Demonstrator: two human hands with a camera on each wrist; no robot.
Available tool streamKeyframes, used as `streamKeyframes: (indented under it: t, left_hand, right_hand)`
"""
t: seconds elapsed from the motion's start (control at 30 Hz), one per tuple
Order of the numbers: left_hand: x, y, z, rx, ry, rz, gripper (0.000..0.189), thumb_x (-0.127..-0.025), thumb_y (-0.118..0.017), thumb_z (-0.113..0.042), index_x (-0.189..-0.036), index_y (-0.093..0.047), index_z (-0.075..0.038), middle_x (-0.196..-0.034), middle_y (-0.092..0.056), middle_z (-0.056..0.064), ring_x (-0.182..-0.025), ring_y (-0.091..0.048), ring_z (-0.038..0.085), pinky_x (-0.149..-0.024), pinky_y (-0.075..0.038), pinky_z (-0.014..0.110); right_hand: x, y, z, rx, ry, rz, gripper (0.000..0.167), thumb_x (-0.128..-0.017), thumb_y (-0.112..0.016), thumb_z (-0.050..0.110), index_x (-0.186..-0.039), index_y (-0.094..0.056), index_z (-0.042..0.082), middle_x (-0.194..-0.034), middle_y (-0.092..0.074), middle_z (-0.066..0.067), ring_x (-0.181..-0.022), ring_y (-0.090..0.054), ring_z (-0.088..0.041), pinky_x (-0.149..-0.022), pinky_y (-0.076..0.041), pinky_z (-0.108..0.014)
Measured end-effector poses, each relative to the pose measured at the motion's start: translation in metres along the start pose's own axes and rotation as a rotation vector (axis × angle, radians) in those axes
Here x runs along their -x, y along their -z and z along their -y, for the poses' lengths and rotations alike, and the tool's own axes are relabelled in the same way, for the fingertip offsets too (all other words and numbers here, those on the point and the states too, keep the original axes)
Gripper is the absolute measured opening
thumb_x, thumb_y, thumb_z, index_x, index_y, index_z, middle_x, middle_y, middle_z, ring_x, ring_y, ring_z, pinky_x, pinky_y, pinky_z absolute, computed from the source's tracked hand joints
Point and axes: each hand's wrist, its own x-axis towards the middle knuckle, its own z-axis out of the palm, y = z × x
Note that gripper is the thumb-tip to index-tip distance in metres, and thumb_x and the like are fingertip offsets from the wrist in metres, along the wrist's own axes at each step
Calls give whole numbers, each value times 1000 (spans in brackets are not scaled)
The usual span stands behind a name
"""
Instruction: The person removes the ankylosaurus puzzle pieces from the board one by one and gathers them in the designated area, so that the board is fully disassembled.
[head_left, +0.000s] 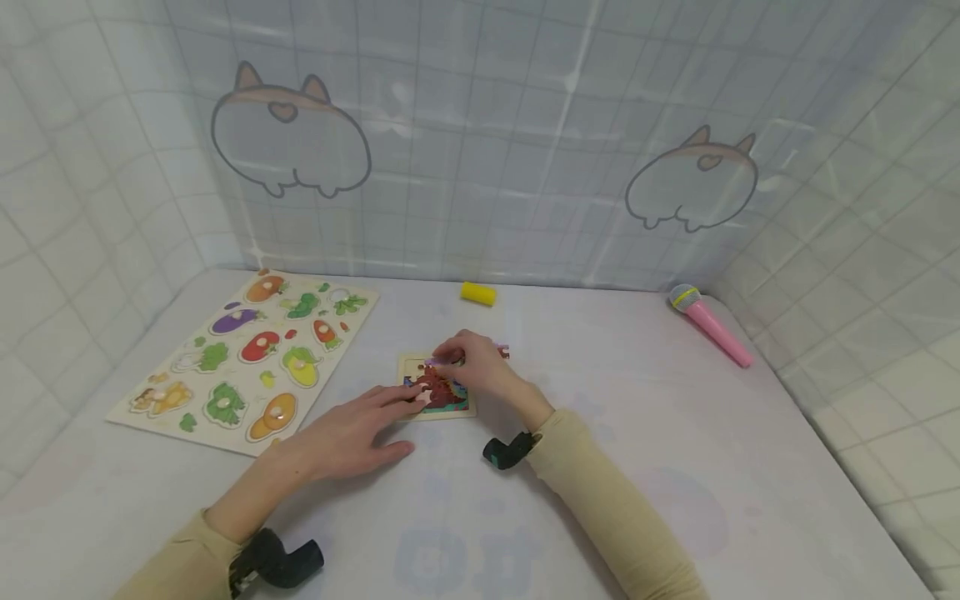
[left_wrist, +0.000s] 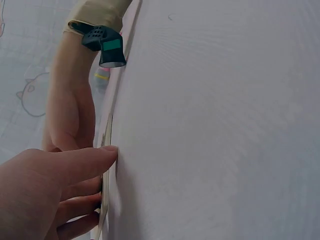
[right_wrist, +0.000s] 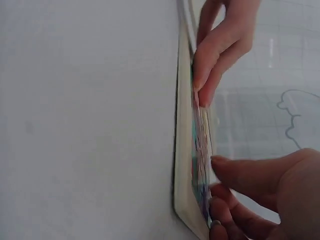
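Observation:
A small square jigsaw puzzle with a pale wooden border and a brown animal picture lies flat mid-table. My left hand rests its nearly straight fingertips on the puzzle's left part, thumb apart on the near side. Over the upper part, my right hand has curled fingers and pinches a small purplish puzzle piece, mostly hidden by the fingertips. In the right wrist view, the thumb and fingers of the right hand touch the puzzle's surface beside its border. Another loose piece shows just behind the right hand.
A large vegetable peg board lies at the left, close to the left forearm. A yellow cylinder lies behind the puzzle, near the back wall. At the far right lies a pink toy microphone. Tiled-pattern walls enclose the back and sides.

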Motion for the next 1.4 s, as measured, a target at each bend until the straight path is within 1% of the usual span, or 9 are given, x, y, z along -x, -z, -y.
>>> streamKeyframes:
  t: [0.1,0.2,0.33,0.47,0.6,0.77,0.93,1.1,1.4]
  left_hand:
    - [0,-2,0,-7,-8,-14,57,-96,-65,-39,-147,-52,-15,-155,-42,6,-140,-44,28,-105,-48,49]
    - [-1,-4,0,3,-13,-12,61,-96,-64,-42,-148,-50,-12,-159,-38,6,-143,-41,29,-107,-46,49]
    - [-3,-7,-2,31,19,18,70,-96,-63,-49,-150,-45,-10,-162,-33,6,-147,-36,29,-113,-40,49]
    - [-5,-9,-4,46,64,42,76,-94,-64,-51,-154,-39,-13,-163,-32,7,-146,-37,28,-113,-40,49]
    - [-5,-9,-4,54,81,53,80,-94,-64,-52,-157,-32,-15,-163,-31,7,-146,-37,29,-113,-40,51]
    - [-3,-8,-4,55,70,55,77,-95,-60,-54,-156,-35,-14,-163,-30,7,-147,-36,30,-113,-40,52]
    - [-2,-8,-4,42,47,59,74,-96,-59,-53,-156,-37,-14,-165,-28,3,-149,-32,28,-114,-38,51]
    - [-2,-7,-5,30,47,57,74,-96,-60,-52,-155,-38,-14,-165,-28,3,-149,-33,28,-114,-39,51]
    - [-2,-8,-6,34,50,56,73,-96,-61,-51,-155,-38,-13,-164,-29,5,-149,-33,29,-114,-39,51]
  right_hand:
    - [0,-4,-2,16,37,2,24,-94,-70,17,-117,-73,8,-106,-63,-7,-95,-58,-18,-82,-49,-26]
    - [0,-6,-5,39,81,-3,24,-95,-70,17,-116,-74,9,-105,-61,-6,-94,-57,-18,-83,-49,-25]
    - [0,-7,-8,94,129,-7,22,-95,-69,18,-116,-74,11,-104,-60,-5,-91,-56,-17,-79,-48,-24]
    - [0,-8,-9,140,167,-10,23,-96,-68,18,-118,-75,12,-104,-60,-6,-90,-54,-17,-77,-45,-24]
    - [0,-8,-10,154,181,-8,25,-97,-67,18,-120,-74,12,-105,-59,-6,-92,-53,-17,-78,-44,-25]
    - [1,-7,-8,155,184,13,26,-97,-66,15,-121,-72,10,-110,-59,-8,-98,-53,-20,-84,-46,-29]
    - [2,-9,-6,158,151,30,26,-97,-65,13,-123,-68,9,-115,-57,-9,-106,-51,-23,-93,-47,-34]
    - [3,-11,-5,166,126,24,26,-97,-64,13,-123,-67,12,-117,-55,-8,-108,-52,-23,-96,-47,-36]
    - [2,-14,-5,161,117,8,25,-97,-65,11,-122,-65,12,-119,-54,-9,-110,-53,-22,-98,-46,-39]
